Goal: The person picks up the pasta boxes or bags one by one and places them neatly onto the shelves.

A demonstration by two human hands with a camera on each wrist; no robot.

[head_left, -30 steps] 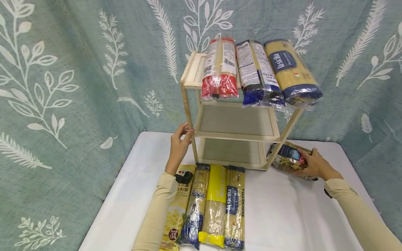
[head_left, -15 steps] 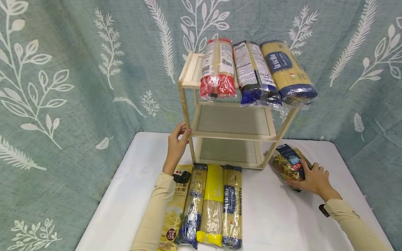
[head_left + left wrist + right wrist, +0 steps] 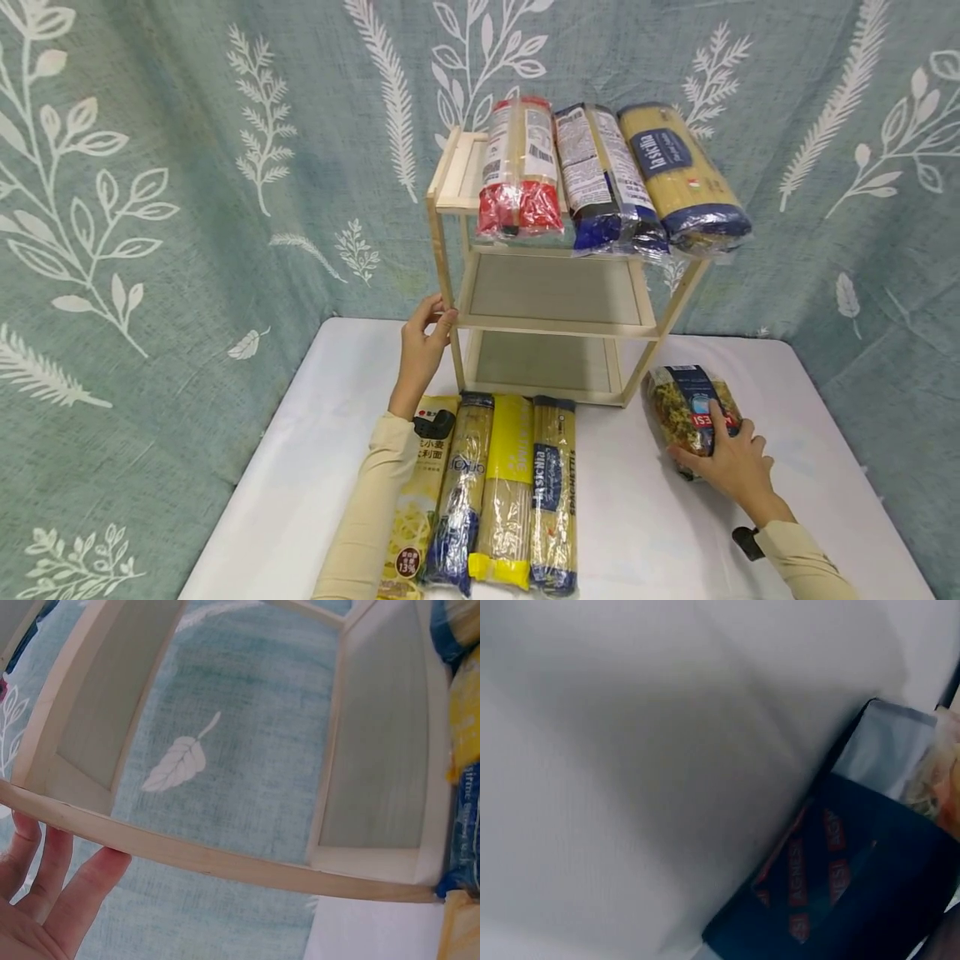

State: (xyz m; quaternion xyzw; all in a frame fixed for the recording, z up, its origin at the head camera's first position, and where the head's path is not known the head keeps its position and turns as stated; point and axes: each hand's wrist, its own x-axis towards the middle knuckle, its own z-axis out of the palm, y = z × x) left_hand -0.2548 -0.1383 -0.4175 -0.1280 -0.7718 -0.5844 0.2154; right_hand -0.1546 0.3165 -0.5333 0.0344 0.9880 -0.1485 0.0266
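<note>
My left hand (image 3: 423,346) holds the left front post of a wooden shelf rack (image 3: 555,325), thumb at the front and fingers behind. In the left wrist view, fingertips (image 3: 112,859) meet the edge of that post. On the table to the right of the rack, my right hand (image 3: 727,458) grips a bag of pasta (image 3: 678,408) with a dark blue band and a red label, its thumb along the near left side and its fingers over the top. The right wrist view catches the dark end of the bag (image 3: 840,877) close over the white cloth.
Three pasta packs, red-ended (image 3: 519,167), blue-ended (image 3: 607,179) and yellow with a blue label (image 3: 678,175), lie on the top shelf and jut past its front edge. Several long packs, one with a yellow wrapper (image 3: 517,483), lie side by side before the rack. A patterned curtain (image 3: 187,208) hangs behind.
My right hand has drawn the bag of pasta from beside the rack's right post toward me and turned it. The left hand keeps its hold on the left post.
</note>
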